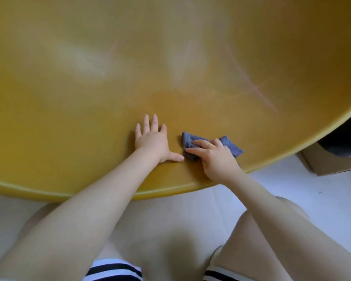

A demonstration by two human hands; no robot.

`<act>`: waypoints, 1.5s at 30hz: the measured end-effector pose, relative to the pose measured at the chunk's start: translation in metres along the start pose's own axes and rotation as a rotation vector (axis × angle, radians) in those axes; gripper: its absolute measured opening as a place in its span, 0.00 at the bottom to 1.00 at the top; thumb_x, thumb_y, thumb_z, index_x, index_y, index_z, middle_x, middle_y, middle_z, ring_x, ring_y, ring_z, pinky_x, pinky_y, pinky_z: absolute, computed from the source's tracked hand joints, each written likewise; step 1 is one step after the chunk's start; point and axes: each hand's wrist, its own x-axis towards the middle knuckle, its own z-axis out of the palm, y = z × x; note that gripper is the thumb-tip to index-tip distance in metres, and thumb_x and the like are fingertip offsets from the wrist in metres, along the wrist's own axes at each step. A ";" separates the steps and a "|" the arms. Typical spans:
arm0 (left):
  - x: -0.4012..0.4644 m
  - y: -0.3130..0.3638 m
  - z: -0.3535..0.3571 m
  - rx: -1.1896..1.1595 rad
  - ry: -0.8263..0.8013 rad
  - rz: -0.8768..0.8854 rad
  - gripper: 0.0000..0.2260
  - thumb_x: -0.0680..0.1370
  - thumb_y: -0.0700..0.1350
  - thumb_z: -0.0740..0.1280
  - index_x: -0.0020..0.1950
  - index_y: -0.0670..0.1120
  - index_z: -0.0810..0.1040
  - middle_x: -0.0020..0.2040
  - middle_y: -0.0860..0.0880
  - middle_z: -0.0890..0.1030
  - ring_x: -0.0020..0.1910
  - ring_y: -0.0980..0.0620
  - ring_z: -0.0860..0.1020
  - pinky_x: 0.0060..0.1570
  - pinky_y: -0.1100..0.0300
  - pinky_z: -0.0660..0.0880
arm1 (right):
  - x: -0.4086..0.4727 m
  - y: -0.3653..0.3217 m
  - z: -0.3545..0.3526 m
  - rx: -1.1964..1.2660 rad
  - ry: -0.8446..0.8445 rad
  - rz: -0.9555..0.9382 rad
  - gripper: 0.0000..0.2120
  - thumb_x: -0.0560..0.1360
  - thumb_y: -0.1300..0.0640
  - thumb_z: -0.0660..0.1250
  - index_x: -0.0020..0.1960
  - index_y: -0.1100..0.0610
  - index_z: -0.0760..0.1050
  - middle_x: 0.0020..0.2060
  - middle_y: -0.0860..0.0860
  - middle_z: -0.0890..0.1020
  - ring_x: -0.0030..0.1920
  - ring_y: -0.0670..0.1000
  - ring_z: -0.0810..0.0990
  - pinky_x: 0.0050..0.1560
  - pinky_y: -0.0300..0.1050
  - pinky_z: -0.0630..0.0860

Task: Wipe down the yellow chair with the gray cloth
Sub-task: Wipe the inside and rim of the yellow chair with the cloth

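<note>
The yellow chair (130, 67) fills the upper two thirds of the head view as a broad, smooth, curved seat with pale scuff marks. My left hand (154, 140) lies flat on it near the front rim, fingers spread and straight. Just to its right lies the gray cloth (229, 145), bunched up and bluish gray. My right hand (215, 157) grips the cloth and presses it onto the seat, covering its middle. The left thumb nearly touches the cloth's left edge.
The chair's rounded front rim (69, 194) curves across the view. Below it are a pale floor (292, 187), my bare knees and striped shorts. A brown cardboard box (324, 163) and a dark object stand on the floor at the right.
</note>
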 end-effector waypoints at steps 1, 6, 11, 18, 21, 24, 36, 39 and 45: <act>0.001 0.010 0.001 -0.010 -0.006 0.015 0.52 0.64 0.72 0.66 0.78 0.49 0.46 0.77 0.45 0.37 0.75 0.43 0.37 0.73 0.46 0.40 | -0.009 0.003 -0.003 0.016 -0.025 -0.083 0.22 0.71 0.62 0.56 0.60 0.48 0.77 0.61 0.51 0.78 0.47 0.60 0.74 0.38 0.48 0.67; 0.013 0.019 0.000 -0.146 -0.114 -0.023 0.55 0.63 0.70 0.69 0.77 0.52 0.39 0.76 0.44 0.35 0.76 0.45 0.40 0.73 0.50 0.44 | -0.004 0.061 -0.022 0.000 -0.090 -0.147 0.21 0.76 0.63 0.56 0.63 0.47 0.74 0.64 0.52 0.75 0.47 0.60 0.72 0.46 0.54 0.71; 0.016 0.021 0.003 -0.180 -0.125 -0.025 0.54 0.64 0.68 0.70 0.77 0.54 0.38 0.76 0.46 0.33 0.76 0.47 0.37 0.73 0.52 0.44 | 0.044 0.105 -0.036 -0.125 -0.044 0.175 0.23 0.79 0.62 0.53 0.68 0.42 0.67 0.72 0.44 0.64 0.57 0.57 0.66 0.52 0.48 0.62; 0.017 0.024 0.003 -0.175 -0.115 -0.053 0.55 0.64 0.68 0.70 0.76 0.54 0.37 0.76 0.46 0.32 0.76 0.47 0.38 0.73 0.51 0.45 | 0.001 0.052 -0.014 -0.047 -0.016 -0.098 0.23 0.70 0.58 0.50 0.57 0.49 0.77 0.59 0.48 0.79 0.48 0.59 0.77 0.38 0.49 0.72; 0.016 0.025 0.002 -0.179 -0.107 -0.060 0.55 0.64 0.68 0.70 0.77 0.53 0.38 0.76 0.46 0.33 0.76 0.47 0.38 0.74 0.51 0.45 | -0.013 0.048 -0.018 -0.027 -0.090 -0.229 0.23 0.67 0.57 0.51 0.53 0.47 0.80 0.53 0.47 0.82 0.40 0.56 0.78 0.32 0.44 0.69; 0.013 0.027 0.003 -0.182 -0.103 -0.074 0.55 0.65 0.67 0.70 0.77 0.50 0.37 0.76 0.46 0.33 0.76 0.48 0.38 0.75 0.52 0.44 | 0.016 0.067 -0.025 -0.013 -0.237 -0.287 0.26 0.76 0.62 0.48 0.68 0.43 0.68 0.70 0.46 0.66 0.55 0.57 0.68 0.47 0.46 0.63; 0.013 0.035 -0.002 -0.109 -0.165 -0.130 0.56 0.65 0.66 0.70 0.76 0.45 0.35 0.76 0.46 0.33 0.76 0.47 0.38 0.75 0.53 0.45 | 0.034 0.066 -0.022 -0.027 -0.208 -0.119 0.26 0.78 0.63 0.51 0.73 0.44 0.58 0.74 0.45 0.56 0.64 0.58 0.60 0.57 0.49 0.62; 0.016 0.034 -0.005 -0.089 -0.178 -0.147 0.58 0.64 0.68 0.70 0.76 0.47 0.35 0.76 0.48 0.33 0.76 0.48 0.38 0.75 0.52 0.47 | 0.046 0.073 -0.024 -0.013 -0.224 -0.178 0.27 0.77 0.64 0.50 0.72 0.41 0.60 0.74 0.44 0.57 0.62 0.58 0.61 0.56 0.48 0.62; 0.024 0.032 -0.006 -0.069 -0.173 -0.120 0.59 0.62 0.68 0.71 0.76 0.47 0.36 0.76 0.48 0.34 0.76 0.48 0.40 0.75 0.52 0.50 | 0.129 0.075 -0.022 -0.069 -0.132 0.028 0.30 0.77 0.66 0.50 0.72 0.41 0.57 0.75 0.44 0.54 0.66 0.57 0.58 0.60 0.49 0.59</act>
